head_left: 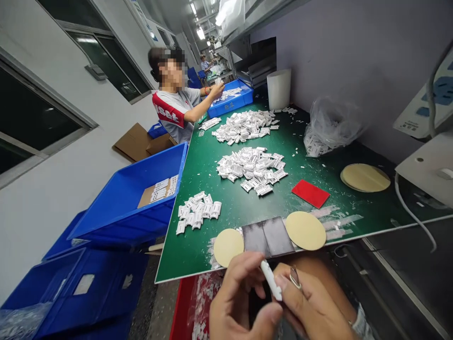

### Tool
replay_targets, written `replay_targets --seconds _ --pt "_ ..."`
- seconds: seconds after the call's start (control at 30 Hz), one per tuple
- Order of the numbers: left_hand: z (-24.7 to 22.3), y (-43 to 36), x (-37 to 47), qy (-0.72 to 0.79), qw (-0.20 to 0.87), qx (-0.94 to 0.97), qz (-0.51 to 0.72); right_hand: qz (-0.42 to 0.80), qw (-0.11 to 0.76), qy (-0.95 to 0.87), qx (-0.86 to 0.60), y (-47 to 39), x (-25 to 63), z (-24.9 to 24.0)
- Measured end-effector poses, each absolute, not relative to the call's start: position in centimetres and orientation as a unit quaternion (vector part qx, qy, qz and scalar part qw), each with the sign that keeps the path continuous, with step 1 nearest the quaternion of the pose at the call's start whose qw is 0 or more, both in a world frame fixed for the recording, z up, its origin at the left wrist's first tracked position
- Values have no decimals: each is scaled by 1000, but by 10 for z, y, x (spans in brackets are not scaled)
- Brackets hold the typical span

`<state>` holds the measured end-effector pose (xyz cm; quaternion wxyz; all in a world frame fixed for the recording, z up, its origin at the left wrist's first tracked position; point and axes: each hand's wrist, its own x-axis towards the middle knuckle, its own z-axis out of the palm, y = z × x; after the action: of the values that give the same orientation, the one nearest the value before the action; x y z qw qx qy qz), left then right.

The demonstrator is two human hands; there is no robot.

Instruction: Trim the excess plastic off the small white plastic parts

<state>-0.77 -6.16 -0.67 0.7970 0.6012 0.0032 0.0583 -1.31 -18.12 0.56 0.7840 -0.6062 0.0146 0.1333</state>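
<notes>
A small white plastic piece (272,279) is held up in front of the table's near edge, between my two hands. My left hand (239,295) is curled around it, index fingertip at its upper end and thumb close to its lower end. From the other side, my right hand (307,304) pinches the piece with the thumb against it. A small shiny metal loop (295,277) shows at the right hand's fingers; whether it is a ring or part of a tool, I cannot tell. Past the hands lie round yellowish discs (229,248) and dark grey sheets (268,237).
White pieces form a small pile (198,211) and larger heaps (251,169) on the green table (198,177). A red pad (310,193) and plastic bag (332,127) lie right. Blue bins (123,189) stand left; a red bin (182,307) is below. A co-worker (177,104) sits beyond.
</notes>
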Motion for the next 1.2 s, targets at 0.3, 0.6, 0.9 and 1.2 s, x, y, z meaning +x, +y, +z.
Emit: replay_targets --seconds 0.3,0.6,0.9,1.2 --pt "-5 -50 -1 -38 731 673 104 132 810 -7 -571 -180 -12 2" --pt "-1 -67 -5 38 738 660 132 133 795 3 -592 -182 -12 1" --pt "4 -59 0 91 818 567 1 111 713 -49 -690 -198 -10 11" --pt "4 -56 3 114 803 584 -16 125 661 -90 -734 -209 -9 25"
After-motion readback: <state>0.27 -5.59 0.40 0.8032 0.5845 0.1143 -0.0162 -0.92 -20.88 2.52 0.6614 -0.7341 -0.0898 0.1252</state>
